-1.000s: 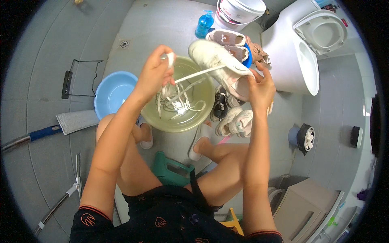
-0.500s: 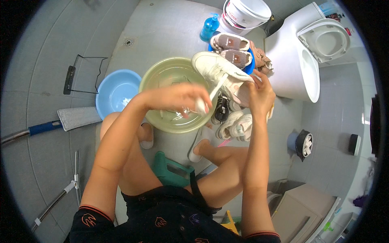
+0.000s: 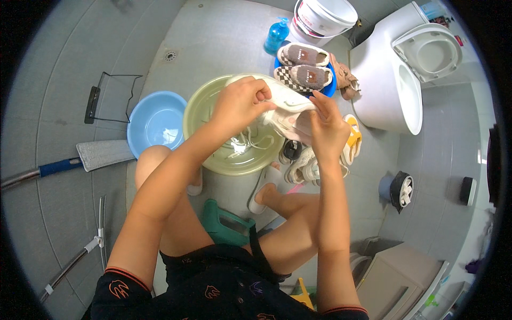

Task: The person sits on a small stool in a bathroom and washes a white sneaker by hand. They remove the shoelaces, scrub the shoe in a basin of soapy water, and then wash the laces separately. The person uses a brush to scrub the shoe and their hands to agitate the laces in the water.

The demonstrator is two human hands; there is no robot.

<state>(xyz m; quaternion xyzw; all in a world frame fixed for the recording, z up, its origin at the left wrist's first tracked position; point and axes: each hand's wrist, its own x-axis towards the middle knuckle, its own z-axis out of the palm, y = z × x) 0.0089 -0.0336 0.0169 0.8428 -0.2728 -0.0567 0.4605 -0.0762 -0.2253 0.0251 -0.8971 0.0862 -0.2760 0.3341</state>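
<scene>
Left hand: bent over the basin's far right side, left hand [image 3: 242, 104] has its fingers curled and thumb near forefinger, against the shoe's upper; I cannot tell what the grip pinches.
Right hand: raised upright, right hand [image 3: 328, 128] has its grip closed on the shoe's heel collar, thumb and fingers on either side of the edge.
White shoe: white shoe [image 3: 290, 101] is held aloft, toe over the green basin [image 3: 234, 173], heel to the right.
Laces: pale laces [image 3: 248, 144] lie in the basin's water.
Printing: the checkered shoes [image 3: 304, 77] bear an emblem and pale lettering on their insoles; the white bucket [image 3: 322, 18] has a partly visible label; orange outlined motifs mark the black shirt [image 3: 234, 290].
Since half a second ago: the left hand, then blurred with a lace stretched out, now meets the shoe, which has shifted left.
</scene>
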